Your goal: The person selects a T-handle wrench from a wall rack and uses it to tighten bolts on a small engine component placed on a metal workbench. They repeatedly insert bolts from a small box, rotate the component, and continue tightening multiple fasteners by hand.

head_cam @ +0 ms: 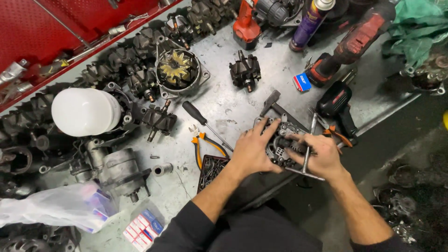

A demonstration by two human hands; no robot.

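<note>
On the metal workbench, my left hand [254,149] rests over the left side of a dark alternator housing [280,140], fingers spread across its top. My right hand [319,156] grips a metal T-handle wrench [307,154] that stands upright on the housing's right side. The housing sits near the bench's front edge, partly hidden under both hands.
Orange-handled pliers [203,144], a black-handled screwdriver [200,116], a black tray of small parts [211,170], several rotors [245,70], an open alternator half [179,70], a white lamp [84,112], red cordless drills [350,46], a spray can [308,23], small boxes [142,226], a plastic bag [56,207].
</note>
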